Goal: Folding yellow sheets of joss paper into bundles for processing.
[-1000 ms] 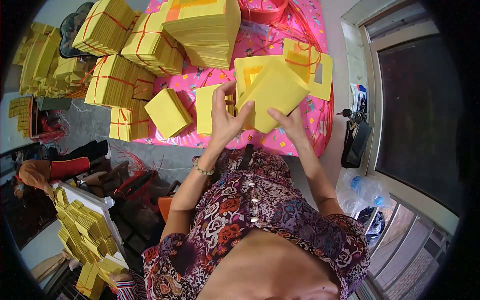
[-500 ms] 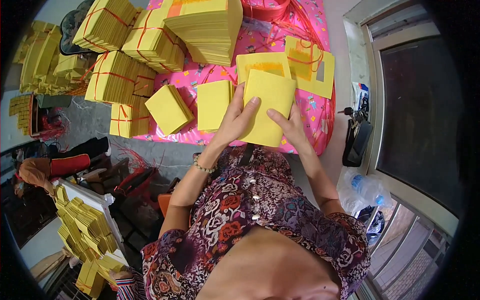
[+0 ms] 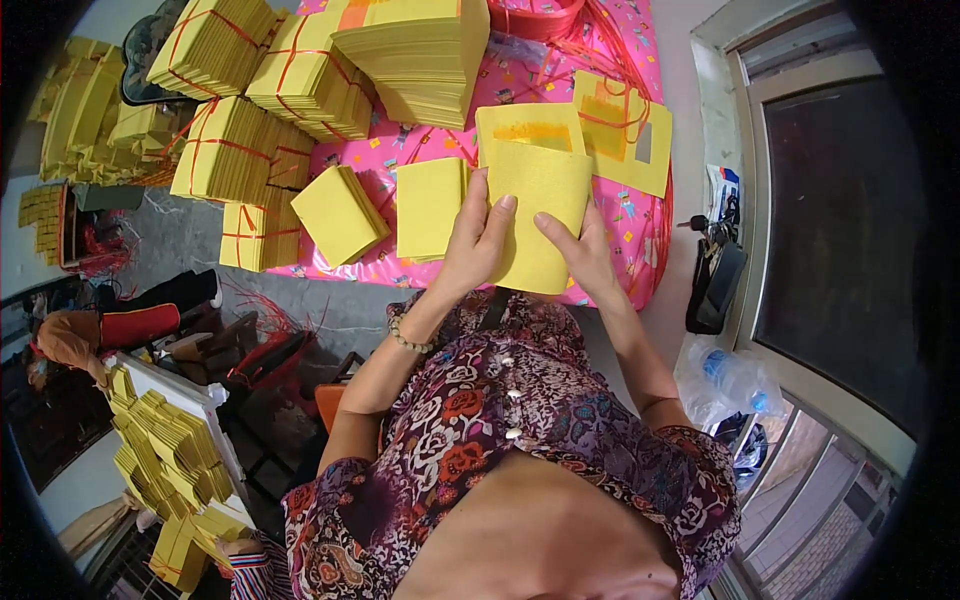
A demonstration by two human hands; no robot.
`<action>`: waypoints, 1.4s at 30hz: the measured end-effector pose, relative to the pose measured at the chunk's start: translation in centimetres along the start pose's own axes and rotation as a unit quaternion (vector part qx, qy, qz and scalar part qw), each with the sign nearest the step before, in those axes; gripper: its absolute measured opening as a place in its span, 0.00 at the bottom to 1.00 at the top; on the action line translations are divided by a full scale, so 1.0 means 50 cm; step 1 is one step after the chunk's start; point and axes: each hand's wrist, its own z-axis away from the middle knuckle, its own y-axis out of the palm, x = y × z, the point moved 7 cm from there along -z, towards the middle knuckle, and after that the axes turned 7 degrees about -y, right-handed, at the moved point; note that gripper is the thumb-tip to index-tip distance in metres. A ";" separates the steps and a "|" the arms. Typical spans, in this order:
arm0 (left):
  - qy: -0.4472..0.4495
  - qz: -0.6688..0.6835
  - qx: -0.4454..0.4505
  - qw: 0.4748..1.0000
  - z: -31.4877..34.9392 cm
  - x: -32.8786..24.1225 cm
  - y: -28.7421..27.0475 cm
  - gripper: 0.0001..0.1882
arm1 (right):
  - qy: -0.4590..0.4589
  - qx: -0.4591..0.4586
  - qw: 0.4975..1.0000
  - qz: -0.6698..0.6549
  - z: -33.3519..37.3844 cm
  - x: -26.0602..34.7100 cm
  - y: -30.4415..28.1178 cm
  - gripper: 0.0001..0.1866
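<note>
Between both hands I hold a rectangle of yellow paper (image 3: 540,225), bowed slightly, near the table's front edge. How many layers it has cannot be made out. My left hand (image 3: 476,235) is closed on its left side, thumb on the front. On the right side my right hand (image 3: 585,250) grips it the same way, fingers hidden behind. Just beyond lies a yellow sheet with an orange smear (image 3: 530,122), partly covered by the held paper. A small yellow paper stack (image 3: 430,210) sits left of my left hand, with another turned stack (image 3: 338,215) further left.
Yellow paper bundles tied with red strips (image 3: 220,150) and a tall yellow pile (image 3: 415,70) fill the table's far left. Red strips (image 3: 615,60) trail over the pink tablecloth (image 3: 625,225). Keys (image 3: 712,230) lie at right. A striped sleeve (image 3: 255,570) shows beside yellow stacks at lower left.
The held paper has turned slightly and its top edge sits a little lower, bowing more. Both hands keep their grip with hardly any movement.
</note>
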 end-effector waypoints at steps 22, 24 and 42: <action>-0.210 0.184 0.008 0.960 -0.018 0.021 -0.003 0.25 | 0.046 -0.015 0.999 0.010 -0.019 -0.021 -0.002 0.24; -0.203 0.181 -0.014 0.962 -0.016 0.021 -0.004 0.24 | 0.057 -0.018 0.998 0.001 -0.018 -0.023 -0.002 0.24; 0.040 -0.019 -0.032 0.998 0.033 -0.011 0.004 0.18 | -0.034 0.059 0.997 0.042 -0.004 0.011 0.001 0.26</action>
